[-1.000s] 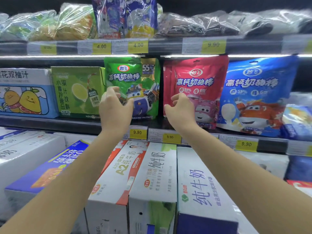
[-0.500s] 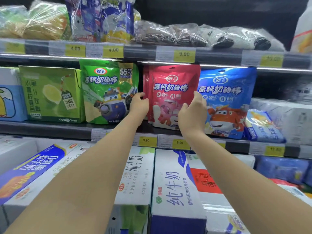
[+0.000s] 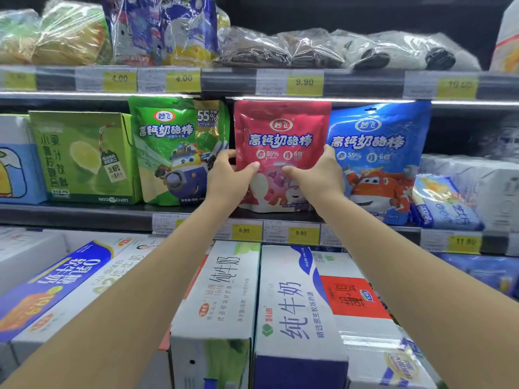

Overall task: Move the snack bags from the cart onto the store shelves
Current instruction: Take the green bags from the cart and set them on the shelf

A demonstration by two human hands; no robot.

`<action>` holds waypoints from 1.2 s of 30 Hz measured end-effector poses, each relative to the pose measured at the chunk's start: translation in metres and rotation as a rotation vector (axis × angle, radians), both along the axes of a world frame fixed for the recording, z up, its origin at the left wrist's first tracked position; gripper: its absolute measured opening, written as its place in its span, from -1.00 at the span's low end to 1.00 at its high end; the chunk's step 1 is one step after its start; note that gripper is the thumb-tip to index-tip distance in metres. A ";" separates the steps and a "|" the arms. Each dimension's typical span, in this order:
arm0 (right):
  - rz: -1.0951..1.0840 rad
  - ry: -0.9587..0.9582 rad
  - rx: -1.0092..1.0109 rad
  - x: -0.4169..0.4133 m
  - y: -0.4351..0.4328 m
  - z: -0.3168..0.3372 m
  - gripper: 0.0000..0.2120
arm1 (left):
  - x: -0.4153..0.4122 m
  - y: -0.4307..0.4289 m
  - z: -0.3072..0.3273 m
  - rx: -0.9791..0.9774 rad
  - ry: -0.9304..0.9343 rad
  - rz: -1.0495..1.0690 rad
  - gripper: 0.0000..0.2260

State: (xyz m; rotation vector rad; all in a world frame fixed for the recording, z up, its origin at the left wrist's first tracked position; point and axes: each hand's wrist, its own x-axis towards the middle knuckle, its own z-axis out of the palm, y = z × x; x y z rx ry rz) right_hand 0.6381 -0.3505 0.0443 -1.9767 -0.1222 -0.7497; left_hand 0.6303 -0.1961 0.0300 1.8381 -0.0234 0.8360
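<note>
Both the left hand (image 3: 227,175) and right hand (image 3: 317,175) gripped the red bag (image 3: 282,130), standing upright on the shelf (image 3: 84,214).

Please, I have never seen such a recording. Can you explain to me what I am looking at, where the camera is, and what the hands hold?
There is no machine here: these are a person's two bare arms. The camera sits on the person's head and looks forward and down, so you see roughly what they see. The left hand and the right hand each grip one side of a red bag, keeping it upright at the middle shelf. A green bag stands to its left and a blue bag to its right. Milk boxes lie below. No cart is in view.
</note>
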 end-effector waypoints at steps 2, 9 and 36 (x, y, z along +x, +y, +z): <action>0.041 0.010 0.005 0.002 0.000 -0.001 -0.20 | -0.005 0.005 -0.003 0.030 -0.011 -0.020 -0.52; 0.180 0.028 0.044 0.005 0.002 -0.003 -0.12 | -0.013 0.017 -0.009 0.127 -0.053 0.029 -0.40; -0.357 -0.157 -0.143 -0.031 -0.102 -0.028 -0.09 | -0.014 -0.128 -0.018 0.325 -0.154 -0.238 -0.41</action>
